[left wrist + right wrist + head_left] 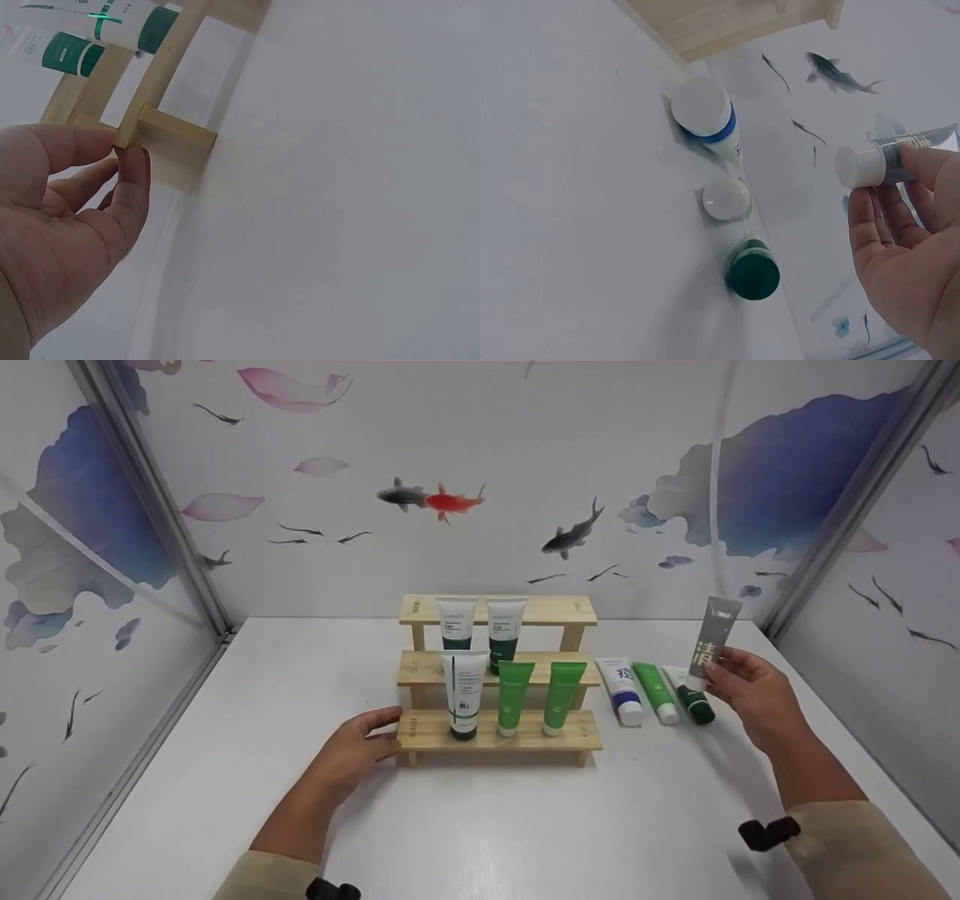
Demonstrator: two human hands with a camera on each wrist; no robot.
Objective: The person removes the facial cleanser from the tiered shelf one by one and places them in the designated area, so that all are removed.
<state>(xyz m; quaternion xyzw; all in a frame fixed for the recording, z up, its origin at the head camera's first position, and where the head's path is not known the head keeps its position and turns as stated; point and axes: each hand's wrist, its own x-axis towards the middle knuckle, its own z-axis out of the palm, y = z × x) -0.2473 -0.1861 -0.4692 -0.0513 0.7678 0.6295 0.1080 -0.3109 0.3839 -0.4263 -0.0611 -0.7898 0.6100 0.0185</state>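
My right hand [756, 697] holds a grey tube [712, 636] with a white cap between thumb and fingers, cap down, raised above the table; the right wrist view shows its white cap [859, 165] close up. My left hand [356, 750] pinches the left end of the lowest step of a three-tier wooden rack [427, 744]; thumb and finger meet its corner [127, 135] in the left wrist view. On that step stand a white tube [465, 690] with a dark cap and two green tubes [514, 694] [562, 694]. Two white and dark-green tubes [456, 622] [505, 630] stand on the middle step.
Right of the rack, three tubes lie on the white table [480, 825]: a white and blue one [621, 686], a green one [655, 690] and a white and dark-green one [696, 705]. Panels painted with fish enclose the back [480, 420] and sides.
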